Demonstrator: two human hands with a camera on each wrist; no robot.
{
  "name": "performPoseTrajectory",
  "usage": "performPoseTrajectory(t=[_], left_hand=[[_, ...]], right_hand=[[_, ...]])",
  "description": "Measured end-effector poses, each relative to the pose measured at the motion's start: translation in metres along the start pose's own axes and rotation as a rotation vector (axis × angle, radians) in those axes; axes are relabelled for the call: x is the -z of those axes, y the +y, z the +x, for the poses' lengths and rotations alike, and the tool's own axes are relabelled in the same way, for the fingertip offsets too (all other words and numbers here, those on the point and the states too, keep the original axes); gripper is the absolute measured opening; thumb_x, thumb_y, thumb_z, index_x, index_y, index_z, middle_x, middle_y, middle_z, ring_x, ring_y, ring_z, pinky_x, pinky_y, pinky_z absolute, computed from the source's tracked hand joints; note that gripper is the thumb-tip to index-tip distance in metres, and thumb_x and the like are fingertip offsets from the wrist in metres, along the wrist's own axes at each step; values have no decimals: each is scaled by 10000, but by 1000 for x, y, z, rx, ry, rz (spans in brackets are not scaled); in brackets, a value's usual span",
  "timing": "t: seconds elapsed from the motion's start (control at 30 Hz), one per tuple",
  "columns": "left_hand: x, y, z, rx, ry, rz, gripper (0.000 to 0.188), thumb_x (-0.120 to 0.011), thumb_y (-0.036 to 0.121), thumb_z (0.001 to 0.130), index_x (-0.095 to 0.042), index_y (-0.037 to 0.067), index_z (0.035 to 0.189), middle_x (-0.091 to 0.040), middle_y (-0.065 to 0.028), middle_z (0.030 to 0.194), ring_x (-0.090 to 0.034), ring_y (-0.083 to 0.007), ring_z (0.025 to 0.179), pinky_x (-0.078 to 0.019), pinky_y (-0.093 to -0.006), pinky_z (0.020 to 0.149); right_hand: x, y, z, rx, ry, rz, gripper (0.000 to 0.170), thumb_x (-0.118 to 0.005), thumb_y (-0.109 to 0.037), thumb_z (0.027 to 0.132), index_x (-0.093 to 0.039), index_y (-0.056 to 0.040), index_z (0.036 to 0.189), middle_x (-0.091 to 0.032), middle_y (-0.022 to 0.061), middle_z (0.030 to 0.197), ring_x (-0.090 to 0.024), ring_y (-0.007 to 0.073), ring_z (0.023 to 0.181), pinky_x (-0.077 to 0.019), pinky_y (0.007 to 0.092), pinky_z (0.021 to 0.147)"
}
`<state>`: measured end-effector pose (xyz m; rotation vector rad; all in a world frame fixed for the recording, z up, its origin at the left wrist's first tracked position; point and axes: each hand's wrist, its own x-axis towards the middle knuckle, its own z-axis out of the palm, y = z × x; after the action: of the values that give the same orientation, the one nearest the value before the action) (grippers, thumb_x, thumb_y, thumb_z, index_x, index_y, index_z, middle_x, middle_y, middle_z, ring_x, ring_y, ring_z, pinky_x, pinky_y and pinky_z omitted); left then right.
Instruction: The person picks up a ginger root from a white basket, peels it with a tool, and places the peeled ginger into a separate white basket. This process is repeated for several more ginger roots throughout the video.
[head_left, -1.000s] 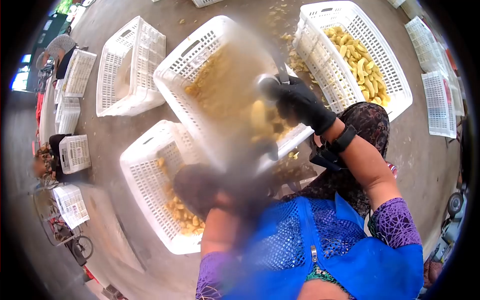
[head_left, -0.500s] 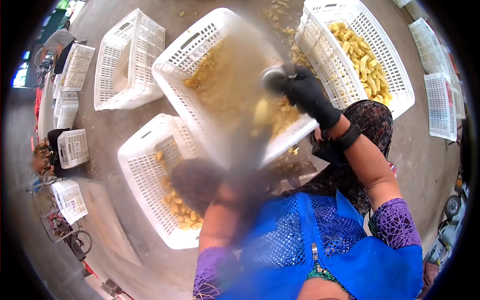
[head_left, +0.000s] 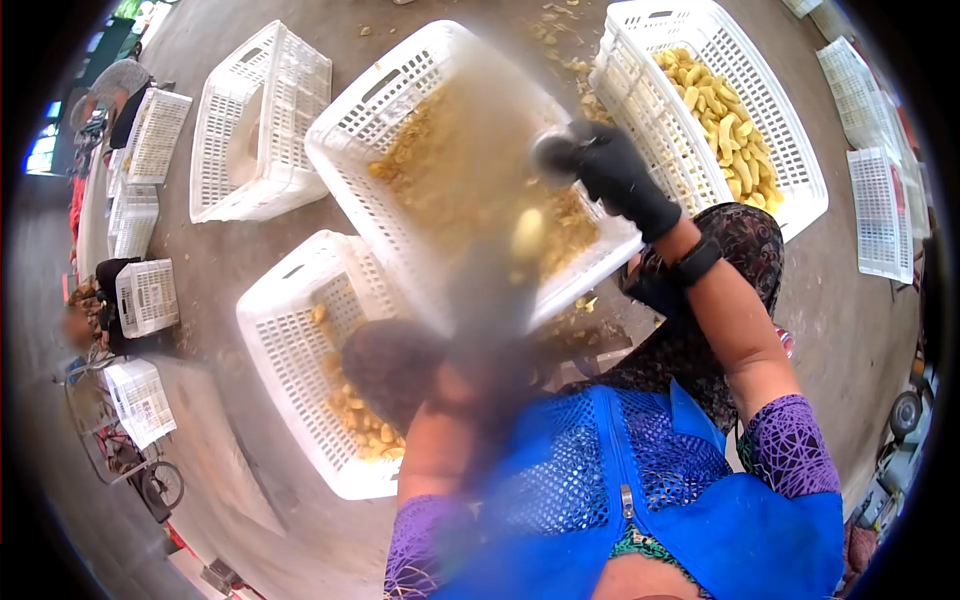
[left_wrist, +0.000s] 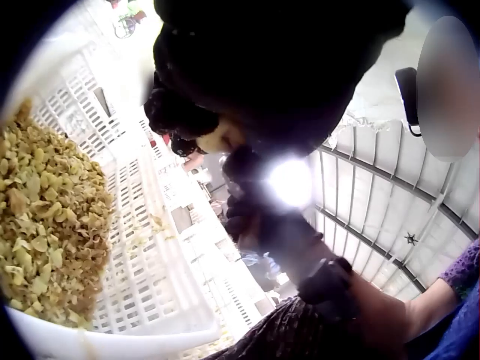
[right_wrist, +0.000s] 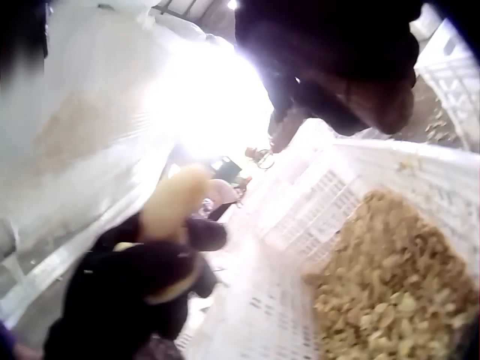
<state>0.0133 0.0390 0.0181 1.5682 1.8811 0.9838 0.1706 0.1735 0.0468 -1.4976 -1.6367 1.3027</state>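
Observation:
In the head view my right hand point(head_left: 625, 180), in a black glove, is over the right side of a white crate point(head_left: 345, 185) of peelings point(head_left: 570, 235). Its curled fingers hold a small tool with a shiny round end point(head_left: 555, 157), too blurred to tell its kind. My left hand point(right_wrist: 139, 285), also black-gloved, grips a pale yellow peeled piece point(right_wrist: 176, 202) whose end sticks up past the fingers in the right wrist view. A smear in the head view hides much of this hand, but the pale piece point(head_left: 527, 232) shows above the crate.
At the right stands a white crate point(head_left: 800, 165) with curved yellow peeled pieces point(head_left: 735, 135). Another crate point(head_left: 290, 350), at the lower left, holds yellow-brown pieces point(head_left: 365, 425). A further white crate point(head_left: 300, 100) is at the upper left. Scraps point(head_left: 550, 30) lie on the floor.
My right hand has shifted slightly right, away from the pale piece, after turning with the tool. The left hand keeps its hold on the piece near the same spot.

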Motion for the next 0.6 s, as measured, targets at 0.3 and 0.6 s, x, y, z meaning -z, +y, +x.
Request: performPoseTrajectory(t=[0.3,0.6], left_hand=[[27,27,7,569,-386,-976,342,-512,116,926,-496,18,1254,-609,-95,1085,-600,-163,969,-489,-274,824],[15,7,-9,362,-466,-888,445,-632,186,826,-506,2,1210,-592,-99,984,-565,-146,704,-480,-271,623]], right_hand=[[11,-38,-31,-153,-104,351,180,-659,-258,823,-618,-83,829,-505,-27,567,-434,44,412,-303,180,364],[-13,-10,-30,105,-102,224,205,-685,-248,837,-662,-57,910,-598,-12,669,-506,38,493,-397,194,427]])
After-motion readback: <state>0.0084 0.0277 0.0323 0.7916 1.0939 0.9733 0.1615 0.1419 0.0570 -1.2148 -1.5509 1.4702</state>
